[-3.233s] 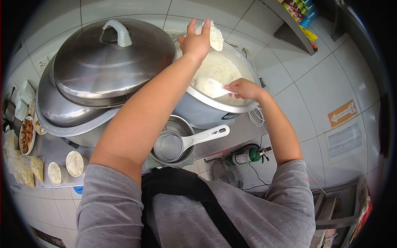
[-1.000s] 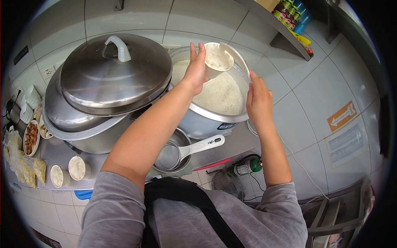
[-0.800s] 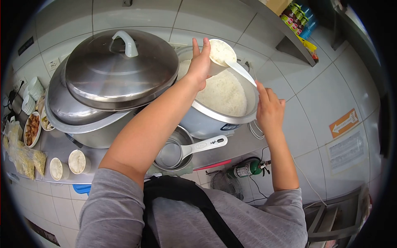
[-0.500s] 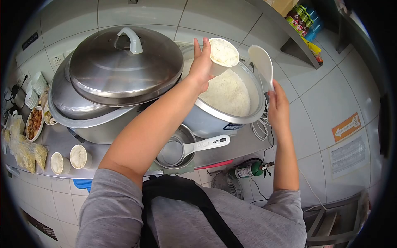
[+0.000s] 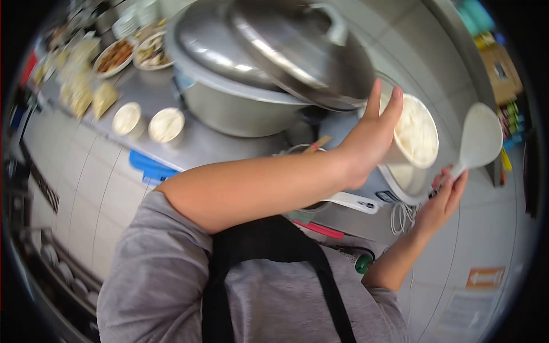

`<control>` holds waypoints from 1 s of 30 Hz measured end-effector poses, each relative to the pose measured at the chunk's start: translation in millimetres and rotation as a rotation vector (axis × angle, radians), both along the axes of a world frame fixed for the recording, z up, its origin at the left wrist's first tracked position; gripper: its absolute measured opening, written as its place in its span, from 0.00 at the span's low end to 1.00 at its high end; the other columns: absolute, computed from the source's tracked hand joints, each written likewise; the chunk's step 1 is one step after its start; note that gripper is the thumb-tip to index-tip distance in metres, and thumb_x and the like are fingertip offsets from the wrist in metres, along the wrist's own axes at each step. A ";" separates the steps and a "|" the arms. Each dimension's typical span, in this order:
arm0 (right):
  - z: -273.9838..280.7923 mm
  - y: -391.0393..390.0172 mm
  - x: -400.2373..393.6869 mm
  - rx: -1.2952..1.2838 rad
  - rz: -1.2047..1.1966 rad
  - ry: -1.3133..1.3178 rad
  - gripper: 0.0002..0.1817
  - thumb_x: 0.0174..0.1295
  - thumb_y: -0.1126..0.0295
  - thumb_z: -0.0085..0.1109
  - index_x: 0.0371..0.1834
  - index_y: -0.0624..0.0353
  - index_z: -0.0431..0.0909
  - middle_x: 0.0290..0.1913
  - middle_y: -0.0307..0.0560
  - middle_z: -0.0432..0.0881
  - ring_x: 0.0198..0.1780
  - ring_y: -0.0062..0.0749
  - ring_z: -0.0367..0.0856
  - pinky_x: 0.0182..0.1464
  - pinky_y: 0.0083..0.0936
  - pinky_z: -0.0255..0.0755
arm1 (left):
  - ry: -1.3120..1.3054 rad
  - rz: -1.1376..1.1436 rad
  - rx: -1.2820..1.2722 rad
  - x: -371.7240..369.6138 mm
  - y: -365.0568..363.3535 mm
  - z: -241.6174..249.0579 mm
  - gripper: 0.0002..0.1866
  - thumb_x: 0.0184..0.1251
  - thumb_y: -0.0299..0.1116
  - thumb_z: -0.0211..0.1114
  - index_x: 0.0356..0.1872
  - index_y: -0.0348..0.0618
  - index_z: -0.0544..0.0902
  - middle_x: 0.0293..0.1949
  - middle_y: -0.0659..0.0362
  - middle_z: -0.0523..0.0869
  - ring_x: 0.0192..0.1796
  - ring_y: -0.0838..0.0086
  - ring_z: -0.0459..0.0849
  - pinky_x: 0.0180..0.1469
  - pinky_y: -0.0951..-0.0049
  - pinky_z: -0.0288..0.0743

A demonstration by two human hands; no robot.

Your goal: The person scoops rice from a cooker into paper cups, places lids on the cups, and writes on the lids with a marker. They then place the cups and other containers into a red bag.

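Rice cup [image 5: 413, 134], a white paper one packed nearly to the rim, is sitting in the left hand [image 5: 366, 146], fingers wrapping its side wall and thumb pointing up along the near side. Right hand [image 5: 443, 200] is pinching the handle of the white rice paddle [image 5: 479, 140], fingers closed round the stem, blade raised just right of the cup and clear of it. Below the left fingers, partly hidden by the cup, the rice cooker [image 5: 400, 188] is showing only a bit of rim and rice. Doing this well likely means keeping the cup level over the cooker so loose grains are falling back in, and pressing the top flat with the paddle's face rather than its edge. Beyond the left knuckles the big steel pot [image 5: 240, 106] with its tilted lid [image 5: 297, 48] is standing. Farther left, two filled cups [image 5: 148, 123] are waiting on the steel counter [image 5: 194, 146], with food bowls [image 5: 131, 54] past them.
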State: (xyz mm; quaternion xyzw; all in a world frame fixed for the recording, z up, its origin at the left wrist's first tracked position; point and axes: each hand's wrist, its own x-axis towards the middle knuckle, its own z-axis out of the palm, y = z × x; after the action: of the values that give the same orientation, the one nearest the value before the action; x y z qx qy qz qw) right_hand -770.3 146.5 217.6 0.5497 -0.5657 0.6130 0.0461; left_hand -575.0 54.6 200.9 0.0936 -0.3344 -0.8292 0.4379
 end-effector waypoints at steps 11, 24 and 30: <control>-55.7 7.3 -13.6 0.259 -0.098 -0.125 0.20 0.74 0.70 0.45 0.66 0.65 0.68 0.43 0.38 0.75 0.35 0.17 0.66 0.39 0.17 0.63 | -0.381 0.426 0.437 260.6 66.6 -210.4 0.36 0.76 0.64 0.30 0.76 0.53 0.53 0.72 0.54 0.63 0.72 0.60 0.67 0.70 0.53 0.65; -50.4 4.7 100.9 0.525 0.528 -0.311 0.24 0.71 0.67 0.51 0.67 0.68 0.65 0.43 0.45 0.76 0.36 0.19 0.71 0.36 0.16 0.65 | -1.378 0.714 -0.568 314.1 48.2 -295.6 0.61 0.35 0.41 0.86 0.73 0.36 0.57 0.66 0.42 0.69 0.69 0.48 0.68 0.70 0.56 0.62; -162.3 -34.7 237.0 0.863 0.627 0.502 0.24 0.67 0.77 0.51 0.68 0.57 0.67 0.47 0.56 0.76 0.46 0.48 0.80 0.48 0.36 0.74 | -1.169 0.727 -0.576 305.5 25.0 -298.2 0.52 0.38 0.38 0.84 0.67 0.35 0.65 0.59 0.44 0.77 0.62 0.51 0.76 0.65 0.58 0.69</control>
State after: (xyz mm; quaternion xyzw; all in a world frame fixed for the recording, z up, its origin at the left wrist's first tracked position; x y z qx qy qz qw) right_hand -533.3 111.8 55.3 0.7880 -0.5462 0.1631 -0.2328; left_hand -269.5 79.6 -97.3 0.5057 -0.6648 -0.3265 0.4425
